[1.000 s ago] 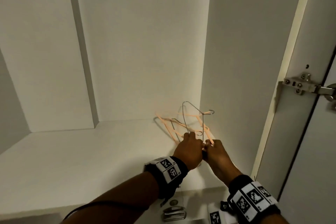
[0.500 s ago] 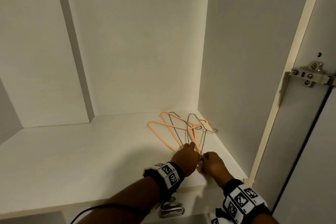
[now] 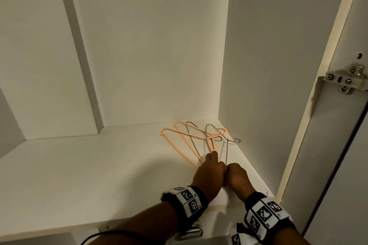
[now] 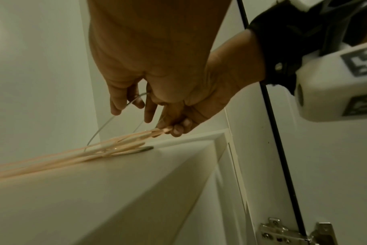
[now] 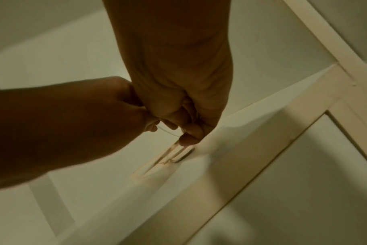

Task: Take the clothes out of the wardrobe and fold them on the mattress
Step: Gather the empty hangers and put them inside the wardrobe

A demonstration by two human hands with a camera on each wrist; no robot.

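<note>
A bundle of hangers (image 3: 189, 141), orange plastic ones and thin metal wire ones, lies on the white wardrobe shelf (image 3: 79, 175) near its back right corner. No clothes are in view. My left hand (image 3: 209, 171) and right hand (image 3: 237, 175) meet at the hangers' near ends. In the left wrist view a wire hanger (image 4: 107, 126) runs through the left hand's fingers (image 4: 115, 106), and the right hand (image 4: 178, 126) pinches the orange hangers (image 4: 126, 140). In the right wrist view the right hand's fingers (image 5: 189, 137) are curled round the hanger ends.
The wardrobe's right side wall (image 3: 268, 65) stands close beside the hangers. The open door (image 3: 338, 165) with a metal hinge (image 3: 346, 81) is at the far right. A vertical divider (image 3: 79, 55) runs up the back. Another hinge (image 3: 189, 234) sits under the shelf's front edge.
The hangers, held tilted up a second ago, now lie flat on the shelf. Both hands have drawn back a little toward the shelf's front edge.
</note>
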